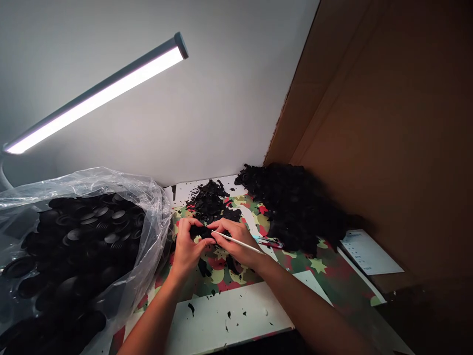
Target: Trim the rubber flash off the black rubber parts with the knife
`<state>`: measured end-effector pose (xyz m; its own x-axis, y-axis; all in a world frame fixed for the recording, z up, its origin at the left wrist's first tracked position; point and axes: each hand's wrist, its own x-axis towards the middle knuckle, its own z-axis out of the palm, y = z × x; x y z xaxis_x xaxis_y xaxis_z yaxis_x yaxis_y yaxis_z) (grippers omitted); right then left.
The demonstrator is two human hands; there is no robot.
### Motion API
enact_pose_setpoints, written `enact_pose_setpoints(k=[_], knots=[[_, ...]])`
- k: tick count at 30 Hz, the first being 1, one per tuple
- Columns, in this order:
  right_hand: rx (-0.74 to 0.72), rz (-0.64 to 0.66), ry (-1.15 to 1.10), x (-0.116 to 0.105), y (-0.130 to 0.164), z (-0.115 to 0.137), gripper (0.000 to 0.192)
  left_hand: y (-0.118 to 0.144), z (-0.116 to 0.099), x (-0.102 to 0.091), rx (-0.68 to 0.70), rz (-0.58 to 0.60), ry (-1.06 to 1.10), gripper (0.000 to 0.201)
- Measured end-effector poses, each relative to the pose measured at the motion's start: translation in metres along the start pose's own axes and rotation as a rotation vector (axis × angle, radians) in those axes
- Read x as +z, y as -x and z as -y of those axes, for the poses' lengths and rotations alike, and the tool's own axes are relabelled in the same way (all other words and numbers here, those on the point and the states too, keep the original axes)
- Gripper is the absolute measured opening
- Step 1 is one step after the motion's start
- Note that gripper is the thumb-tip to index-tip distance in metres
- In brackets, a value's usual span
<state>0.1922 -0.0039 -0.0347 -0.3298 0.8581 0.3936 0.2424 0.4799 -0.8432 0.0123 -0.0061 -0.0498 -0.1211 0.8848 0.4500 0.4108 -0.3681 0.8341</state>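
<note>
"Head view: what have the fingers got?"

"The left hand (186, 254) curls its fingers and thumb around a black piece (198, 231), which sits between the two hands. The right hand (241, 252) has its fingers closed on a slim white stick (242, 243), tip toward that piece. Some fingertips are hidden, so I can't tell the exact contact."

"Why hold it like that?"

"Probably the left steadies the piece while the right guides the tip like a pencil."

"And the things around?"

"Just beyond the fingers lies a small pile of black scraps (209, 199); to their right, a larger black heap (295, 212). Left of them, a clear bag (157, 199) holds black discs (118, 215), perhaps kept there within easy reach. The lamp (96, 101), above and left, presumably lights such close work."
</note>
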Motion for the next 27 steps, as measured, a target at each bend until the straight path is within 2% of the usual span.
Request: enact_pose_setpoints(k=[3, 9, 13, 18, 20, 23, 27], knots=[[0.021, 0.004, 0.002, 0.000, 0.000, 0.000, 0.011, 0.002, 0.000, -0.001, 0.094, 0.079, -0.080, 0.034], [-0.004, 0.015, 0.029, 0.000, 0.000, 0.000, 0.010, 0.004, -0.001, 0.000, 0.215, 0.068, -0.155, 0.034], [-0.097, 0.005, 0.153, 0.007, 0.003, -0.005, 0.015, 0.006, -0.003, 0.003, 0.198, 0.050, -0.145, 0.033], [-0.194, -0.062, 0.303, 0.016, 0.004, -0.010, 0.017, 0.008, -0.013, 0.003, 0.077, 0.021, -0.078, 0.028], [-0.116, -0.130, 0.362, 0.010, 0.000, -0.017, 0.018, 0.009, -0.019, 0.001, 0.008, 0.009, 0.022, 0.032], [0.126, -0.247, 0.384, -0.011, -0.010, -0.036, 0.017, 0.007, -0.026, -0.003, -0.064, -0.010, 0.220, 0.043], [0.196, -0.268, 0.323, -0.032, -0.015, -0.044, 0.020, 0.004, -0.024, -0.005, -0.102, -0.026, 0.221, 0.054]])
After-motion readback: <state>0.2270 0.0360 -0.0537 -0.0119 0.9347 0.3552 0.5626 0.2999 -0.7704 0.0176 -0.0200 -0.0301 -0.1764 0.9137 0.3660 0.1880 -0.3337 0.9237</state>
